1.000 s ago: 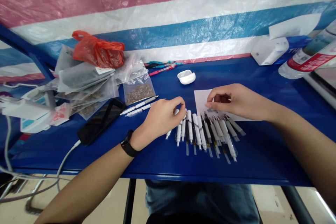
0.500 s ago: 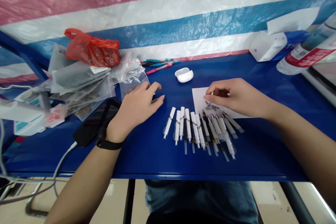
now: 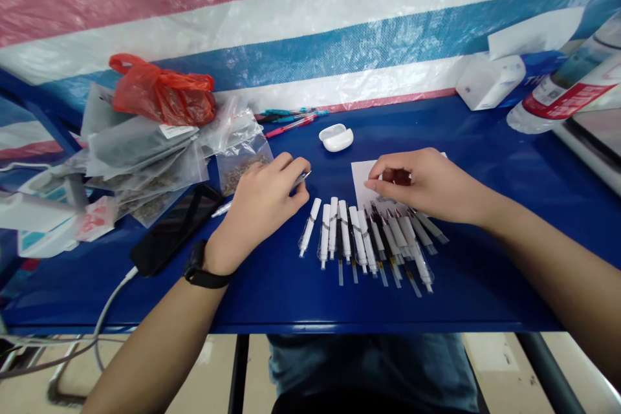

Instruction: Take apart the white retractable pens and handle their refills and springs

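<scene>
My left hand [image 3: 272,197] is closed around a white pen [image 3: 222,209]. The pen's metal tip sticks out past the thumb and forefinger, and its other end shows behind the palm. Over a sheet of white paper [image 3: 361,174], my right hand [image 3: 412,181] is pinched, thumb against forefinger; whatever is between them is too small to make out. Beneath those fingers lie small dark parts [image 3: 387,200], partly hidden. Several white pen barrels [image 3: 333,229] lie in a row before me, beside grey grip sections [image 3: 395,233] with refills poking out.
A white earbud case [image 3: 336,138] sits at mid-table, with coloured pens [image 3: 295,121] behind it. At left are bags of small parts [image 3: 242,162], a red plastic bag [image 3: 165,90] and a phone [image 3: 169,236] on a cable. A water bottle [image 3: 557,97] lies tilted at right.
My left hand has closed on a pen and shifted slightly right. My right hand stays pinched over the paper, a little further left in view. The whole view has shifted slightly.
</scene>
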Demonstrator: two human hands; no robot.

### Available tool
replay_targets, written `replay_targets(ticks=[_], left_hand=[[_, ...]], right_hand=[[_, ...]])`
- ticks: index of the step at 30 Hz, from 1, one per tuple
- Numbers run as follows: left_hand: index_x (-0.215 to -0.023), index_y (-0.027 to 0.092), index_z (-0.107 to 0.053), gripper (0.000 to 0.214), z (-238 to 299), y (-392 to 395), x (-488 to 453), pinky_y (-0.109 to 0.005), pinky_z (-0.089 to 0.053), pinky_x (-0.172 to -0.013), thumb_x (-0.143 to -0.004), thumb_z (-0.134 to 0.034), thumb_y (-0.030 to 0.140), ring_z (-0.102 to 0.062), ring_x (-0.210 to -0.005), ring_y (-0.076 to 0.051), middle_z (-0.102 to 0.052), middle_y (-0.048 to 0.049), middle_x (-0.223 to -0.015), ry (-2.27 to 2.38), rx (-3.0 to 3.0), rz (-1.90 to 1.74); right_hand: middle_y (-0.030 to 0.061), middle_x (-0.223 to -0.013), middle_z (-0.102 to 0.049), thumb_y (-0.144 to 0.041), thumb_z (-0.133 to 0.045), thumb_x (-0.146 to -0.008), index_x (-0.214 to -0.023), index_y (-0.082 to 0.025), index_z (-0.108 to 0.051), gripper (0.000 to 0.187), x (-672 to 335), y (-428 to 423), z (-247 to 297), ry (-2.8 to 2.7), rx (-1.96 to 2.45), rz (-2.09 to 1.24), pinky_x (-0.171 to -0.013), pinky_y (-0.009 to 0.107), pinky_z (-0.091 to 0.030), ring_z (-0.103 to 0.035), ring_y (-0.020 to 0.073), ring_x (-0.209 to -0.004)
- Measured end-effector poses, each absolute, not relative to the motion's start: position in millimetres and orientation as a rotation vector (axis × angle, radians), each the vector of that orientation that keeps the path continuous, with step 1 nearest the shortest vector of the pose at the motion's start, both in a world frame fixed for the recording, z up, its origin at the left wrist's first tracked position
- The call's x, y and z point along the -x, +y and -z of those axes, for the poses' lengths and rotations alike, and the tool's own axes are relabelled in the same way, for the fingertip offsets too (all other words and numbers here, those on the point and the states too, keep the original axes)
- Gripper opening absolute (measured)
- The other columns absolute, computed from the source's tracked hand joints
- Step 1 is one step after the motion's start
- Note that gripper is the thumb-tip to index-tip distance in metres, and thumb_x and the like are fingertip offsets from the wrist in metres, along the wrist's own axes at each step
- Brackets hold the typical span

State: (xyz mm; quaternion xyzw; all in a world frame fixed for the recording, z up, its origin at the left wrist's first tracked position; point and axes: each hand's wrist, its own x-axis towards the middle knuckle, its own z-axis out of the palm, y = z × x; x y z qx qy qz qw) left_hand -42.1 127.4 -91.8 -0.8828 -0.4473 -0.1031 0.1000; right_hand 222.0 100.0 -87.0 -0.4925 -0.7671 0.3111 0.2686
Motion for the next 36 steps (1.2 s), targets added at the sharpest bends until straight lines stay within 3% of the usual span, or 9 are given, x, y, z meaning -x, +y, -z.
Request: replay_targets(ticks=[10, 21, 29, 36], left_hand=[[-0.117, 0.021, -0.066, 0.021, 95.3, 110.4, 25.7, -0.024, -0.053, -0.067, -0.1, -0.054, 0.017, -0.064, -0.076, -0.012, -0.067, -0.005, -0.095, -0.787, 2.614, 0.939], [-0.107, 0.021, -0.069, 0.01, 93.9, 101.7, 18.4, -0.03, -0.059, -0.075, -0.097, -0.066, 0.019, -0.07, -0.084, -0.015, -0.074, -0.0047, -0.098, -0.755, 2.668, 1.21], [-0.102, 0.021, -0.065, 0.009, 99.2, 101.8, 12.7, -0.03, -0.061, -0.076, -0.094, -0.069, 0.018, -0.072, -0.084, -0.015, -0.076, -0.0031, -0.096, -0.776, 2.579, 1.337], [-0.103, 0.021, -0.064, 0.013, 100.4, 104.9, 13.2, -0.03, -0.062, -0.075, -0.093, -0.071, 0.015, -0.074, -0.084, -0.015, -0.077, -0.0032, -0.094, -0.705, 2.596, 1.368]], right_hand=[[-0.0009, -0.067, -0.063, -0.053, -0.065, -0.093, -0.091, -0.02, -0.069, 0.033, -203.5, 93.1, 88.6, -1.991, 1.114, -0.94, -0.059, 0.027, -0.039, -0.053, 0.0131, -0.058], [0.001, -0.066, -0.057, -0.06, -0.051, -0.1, -0.069, -0.021, -0.059, 0.05, -197.0, 86.2, 80.5, -1.878, 1.053, -0.782, -0.061, 0.03, -0.039, -0.051, 0.015, -0.061], [-0.001, -0.068, -0.055, -0.062, -0.066, -0.09, -0.074, -0.022, -0.055, 0.044, -192.6, 87.7, 87.5, -1.745, 1.033, -0.884, -0.06, 0.03, -0.04, -0.048, 0.0144, -0.062], [-0.0021, -0.069, -0.055, -0.052, -0.061, -0.097, -0.079, -0.02, -0.055, 0.037, -190.3, 89.6, 96.5, -1.834, 0.995, -0.888, -0.057, 0.026, -0.038, -0.047, 0.0118, -0.061]])
